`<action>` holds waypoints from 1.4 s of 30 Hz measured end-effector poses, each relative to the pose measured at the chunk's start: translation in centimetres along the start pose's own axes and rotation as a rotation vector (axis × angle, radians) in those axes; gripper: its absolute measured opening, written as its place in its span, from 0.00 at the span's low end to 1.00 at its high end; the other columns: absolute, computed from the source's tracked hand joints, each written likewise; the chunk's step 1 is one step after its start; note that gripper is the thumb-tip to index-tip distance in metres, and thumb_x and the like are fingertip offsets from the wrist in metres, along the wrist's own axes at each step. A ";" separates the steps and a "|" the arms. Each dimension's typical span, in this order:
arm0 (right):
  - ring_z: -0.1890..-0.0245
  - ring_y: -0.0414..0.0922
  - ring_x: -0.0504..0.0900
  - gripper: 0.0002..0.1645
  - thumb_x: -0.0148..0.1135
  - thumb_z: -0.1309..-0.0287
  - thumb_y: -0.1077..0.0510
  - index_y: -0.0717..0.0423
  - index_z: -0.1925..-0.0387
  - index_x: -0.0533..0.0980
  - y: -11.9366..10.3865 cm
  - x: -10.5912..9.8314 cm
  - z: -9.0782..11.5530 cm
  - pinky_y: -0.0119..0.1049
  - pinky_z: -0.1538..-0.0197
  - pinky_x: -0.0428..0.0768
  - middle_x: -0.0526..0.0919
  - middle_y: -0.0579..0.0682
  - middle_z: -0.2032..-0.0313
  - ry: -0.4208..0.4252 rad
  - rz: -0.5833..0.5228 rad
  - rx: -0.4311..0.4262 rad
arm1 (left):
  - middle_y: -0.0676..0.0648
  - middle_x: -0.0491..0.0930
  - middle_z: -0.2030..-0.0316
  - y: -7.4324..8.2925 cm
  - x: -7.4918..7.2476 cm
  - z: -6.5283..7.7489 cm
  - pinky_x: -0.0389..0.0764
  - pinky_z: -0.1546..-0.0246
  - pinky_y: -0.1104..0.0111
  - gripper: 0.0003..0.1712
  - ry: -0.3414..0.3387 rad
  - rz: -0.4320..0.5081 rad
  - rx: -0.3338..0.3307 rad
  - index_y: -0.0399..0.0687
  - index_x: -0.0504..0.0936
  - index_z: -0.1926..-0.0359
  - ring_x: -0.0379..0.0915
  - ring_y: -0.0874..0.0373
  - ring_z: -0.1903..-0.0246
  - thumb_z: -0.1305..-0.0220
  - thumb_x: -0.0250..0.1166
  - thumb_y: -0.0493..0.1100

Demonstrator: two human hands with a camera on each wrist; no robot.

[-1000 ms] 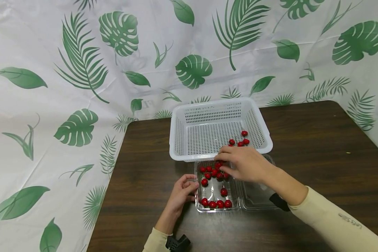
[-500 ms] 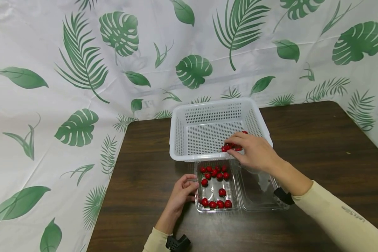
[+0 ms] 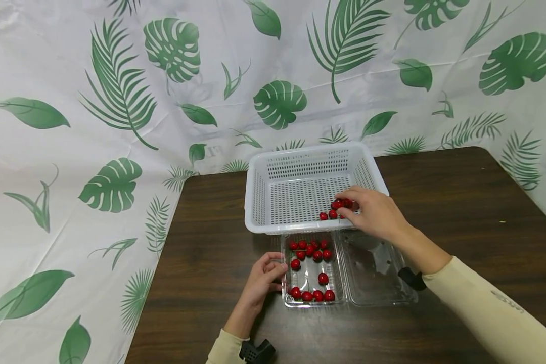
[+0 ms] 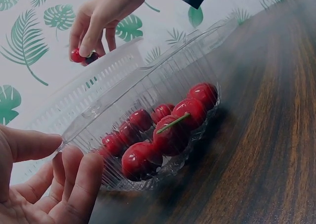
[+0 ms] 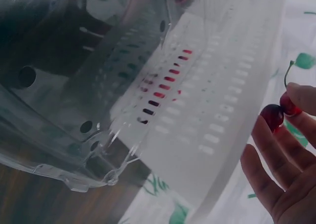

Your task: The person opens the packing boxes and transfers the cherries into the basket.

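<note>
Cherries (image 3: 307, 296): near row four; one box (image 3: 307, 276), one basket (image 3: 296, 194).

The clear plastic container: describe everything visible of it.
The container is see-through and looks like thin plastic: a rectangular tray with ribbed walls, its lid opened out to the right and pierced by round holes. It sits upright on the dark wood-look table, in front of the white basket. Red cherries lie inside, mostly clustered toward the far end and lined along the near edge. The left hand holds its left rim.
</note>
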State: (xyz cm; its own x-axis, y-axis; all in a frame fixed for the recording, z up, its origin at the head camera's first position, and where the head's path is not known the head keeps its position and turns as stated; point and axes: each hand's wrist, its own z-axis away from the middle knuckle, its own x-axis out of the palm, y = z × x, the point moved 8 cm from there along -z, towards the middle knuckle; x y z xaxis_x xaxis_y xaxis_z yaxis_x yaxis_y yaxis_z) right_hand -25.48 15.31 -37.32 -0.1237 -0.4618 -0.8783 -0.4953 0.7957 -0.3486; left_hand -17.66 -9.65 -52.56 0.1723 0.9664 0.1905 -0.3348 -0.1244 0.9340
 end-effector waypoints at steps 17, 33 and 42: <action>0.76 0.43 0.74 0.19 0.69 0.43 0.52 0.56 0.51 0.83 2.6 0.9 -0.5 0.38 0.77 0.70 0.85 0.52 0.62 -0.062 -0.005 0.143 | 0.51 0.75 0.73 0.0 0.0 0.1 0.78 0.78 0.71 0.21 0.002 0.001 -0.010 0.34 0.70 0.45 0.71 0.61 0.76 0.35 0.65 0.36; 0.76 0.45 0.74 0.19 0.68 0.42 0.56 0.65 0.54 0.82 3.8 1.9 -0.7 0.38 0.76 0.71 0.85 0.53 0.68 -0.129 -0.042 0.189 | 0.52 0.76 0.72 0.1 0.0 0.1 0.77 0.78 0.71 0.22 0.009 0.002 -0.010 0.34 0.70 0.45 0.71 0.62 0.76 0.36 0.65 0.37; 0.68 0.50 0.79 0.22 0.67 0.41 0.55 0.67 0.51 0.81 4.3 2.1 -0.4 0.45 0.67 0.77 0.85 0.62 0.58 -0.151 -0.043 0.222 | 0.52 0.75 0.73 0.0 0.0 0.1 0.77 0.77 0.71 0.22 0.007 0.000 -0.010 0.34 0.70 0.44 0.71 0.62 0.75 0.36 0.65 0.37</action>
State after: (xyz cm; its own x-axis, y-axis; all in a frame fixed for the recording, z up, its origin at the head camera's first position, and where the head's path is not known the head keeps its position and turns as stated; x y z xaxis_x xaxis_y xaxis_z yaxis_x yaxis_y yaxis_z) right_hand -28.25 17.61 -40.57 0.0313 -0.4465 -0.8942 -0.2946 0.8508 -0.4351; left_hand -17.58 -9.72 -52.49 0.1659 0.9680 0.1881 -0.3440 -0.1220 0.9310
